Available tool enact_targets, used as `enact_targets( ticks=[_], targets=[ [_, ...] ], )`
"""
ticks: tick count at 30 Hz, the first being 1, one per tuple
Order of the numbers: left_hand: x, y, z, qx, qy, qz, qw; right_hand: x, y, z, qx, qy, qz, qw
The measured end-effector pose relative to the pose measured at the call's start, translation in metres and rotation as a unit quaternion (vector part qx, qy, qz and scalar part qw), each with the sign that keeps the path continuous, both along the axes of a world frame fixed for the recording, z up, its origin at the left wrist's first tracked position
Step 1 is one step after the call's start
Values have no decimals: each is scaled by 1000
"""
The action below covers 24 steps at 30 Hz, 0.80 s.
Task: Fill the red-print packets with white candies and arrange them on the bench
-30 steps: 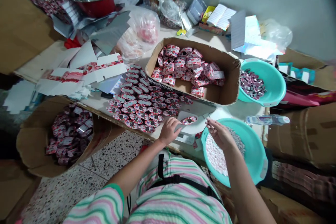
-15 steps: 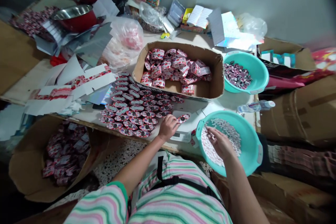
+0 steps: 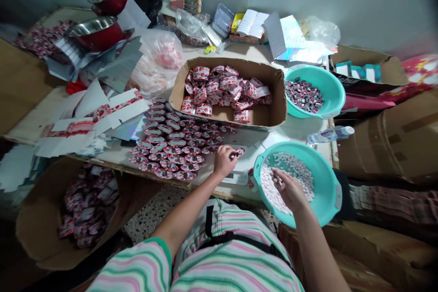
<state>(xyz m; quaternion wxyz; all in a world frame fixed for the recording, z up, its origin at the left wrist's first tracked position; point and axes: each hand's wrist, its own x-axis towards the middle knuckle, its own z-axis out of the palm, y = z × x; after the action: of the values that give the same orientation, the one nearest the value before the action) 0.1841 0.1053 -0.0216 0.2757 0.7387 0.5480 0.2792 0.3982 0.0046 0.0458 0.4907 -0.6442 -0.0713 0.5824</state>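
Observation:
My left hand [image 3: 224,160] rests on a small white scale [image 3: 241,171] at the table's front edge, its fingers pinched round a small red-and-white cup [image 3: 239,151] that stands on it. My right hand [image 3: 286,186] reaches into the near teal basin [image 3: 328,191], its curled fingers touching the small white pieces [image 3: 294,169] that fill it. Whether they grip any I cannot make out. Left of the scale, several rows of the same little cups [image 3: 171,146] stand on the table.
A cardboard box [image 3: 273,109] of wrapped red packs sits behind the cups. A second teal basin [image 3: 337,89] with dark lids stands at back right. A water bottle [image 3: 330,134] lies between the basins. Folded card blanks [image 3: 89,123], red bowls [image 3: 97,32] and a floor box [image 3: 51,237] lie left.
My right hand went from above the basin's rim down into the white pieces. My left hand slid right along the scale and closed on the cup. The view shifted slightly.

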Motion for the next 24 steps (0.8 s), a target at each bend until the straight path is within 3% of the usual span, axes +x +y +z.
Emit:
enact_targets(
  ticks=[3,9,16,24],
  targets=[
    [-1,1,-2,-41,-16,2,999,3,-2,0,-1,30,-10,999],
    [3,9,-6,-94,-25,26,995,4,-5,-2,5,0,-9,1000],
    [3,14,-7,-38,-1,22,999,-1,-5,-7,-2,19,-16,1000],
    [-4,-6,-4,35,-66,-2,997,-7,-4,-7,9,11,-1,1000]
  ],
)
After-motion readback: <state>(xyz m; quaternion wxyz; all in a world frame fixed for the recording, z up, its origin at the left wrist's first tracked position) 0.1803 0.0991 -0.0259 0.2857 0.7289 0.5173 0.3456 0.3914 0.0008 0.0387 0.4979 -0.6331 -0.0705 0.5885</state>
